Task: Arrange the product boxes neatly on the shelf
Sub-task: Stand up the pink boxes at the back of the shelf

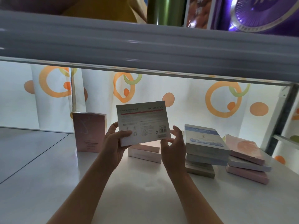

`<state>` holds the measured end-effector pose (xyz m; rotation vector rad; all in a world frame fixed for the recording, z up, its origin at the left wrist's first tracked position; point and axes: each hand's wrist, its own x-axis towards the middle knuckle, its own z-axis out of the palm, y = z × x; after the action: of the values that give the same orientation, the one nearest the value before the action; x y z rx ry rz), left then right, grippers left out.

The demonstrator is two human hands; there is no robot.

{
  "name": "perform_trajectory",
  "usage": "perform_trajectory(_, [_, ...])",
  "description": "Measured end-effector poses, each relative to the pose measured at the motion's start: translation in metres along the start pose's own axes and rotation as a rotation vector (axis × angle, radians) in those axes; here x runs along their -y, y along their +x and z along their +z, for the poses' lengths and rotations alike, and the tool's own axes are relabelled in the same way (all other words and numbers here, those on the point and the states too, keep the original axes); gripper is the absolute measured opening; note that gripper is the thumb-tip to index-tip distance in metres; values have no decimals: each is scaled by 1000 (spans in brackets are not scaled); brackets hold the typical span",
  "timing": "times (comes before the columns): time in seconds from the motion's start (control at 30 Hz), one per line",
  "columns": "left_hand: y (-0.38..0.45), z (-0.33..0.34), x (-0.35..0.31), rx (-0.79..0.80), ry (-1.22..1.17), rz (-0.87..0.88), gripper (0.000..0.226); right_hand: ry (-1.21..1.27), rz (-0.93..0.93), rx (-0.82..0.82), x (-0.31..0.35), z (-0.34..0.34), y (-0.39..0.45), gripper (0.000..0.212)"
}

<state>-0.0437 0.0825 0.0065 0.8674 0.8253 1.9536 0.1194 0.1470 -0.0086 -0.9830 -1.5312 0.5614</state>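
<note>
Two hands lift a white box (pixel 143 122) above the shelf (pixel 145 191), printed back toward the camera: the left hand (pixel 115 143) clasps its lower left corner, the right hand (pixel 174 143) pinches the lower right edge. Beneath lie flat pink boxes (pixel 144 152). Right, a blue-topped stack (pixel 205 147) and a pink stack (pixel 247 159), seemingly untidy. Farther left, a pink box (pixel 89 131) stands upright before the curtain (pixel 194 97).
</note>
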Motion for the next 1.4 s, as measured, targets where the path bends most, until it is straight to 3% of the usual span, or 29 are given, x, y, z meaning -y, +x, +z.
perform_trajectory(0.1, [0, -1, 1, 0, 29, 15, 51, 4, -41, 35, 1, 0, -2, 36])
perform_trajectory(0.43, [2, -3, 2, 4, 37, 19, 54, 41, -15, 90, -4, 3, -1, 39])
perform_trajectory(0.6, [1, -4, 3, 4, 81, 79, 50, 242, 111, 116, 0, 1, 2, 19])
perform_trajectory(0.7, [-1, -4, 4, 13, 256, 205, 41, 447, 245, 187, 3, -6, 8, 21])
perform_trajectory(0.8, [3, -4, 6, -97, 602, 432, 42, 574, 306, 276, 4, -11, 10, 25])
perform_trajectory(0.97, [0, 0, 19, -326, 889, 700, 55, 632, 246, 268, 10, -15, 7, 26])
perform_trajectory(1.03, [-3, 4, 22, -300, 939, 746, 47, 600, 196, 246, 15, -14, 3, 26])
perform_trajectory(1.1, [-6, 11, 23, -160, 849, 658, 43, 582, 156, 240, 18, -11, -1, 28])
perform_trajectory(1.17, [-10, 19, 20, -51, 733, 513, 52, 526, 110, 246, 18, -10, -4, 29])
perform_trajectory(1.4, [-13, 21, 12, 97, 448, 220, 88, 252, -26, 460, 20, -5, -12, 45])
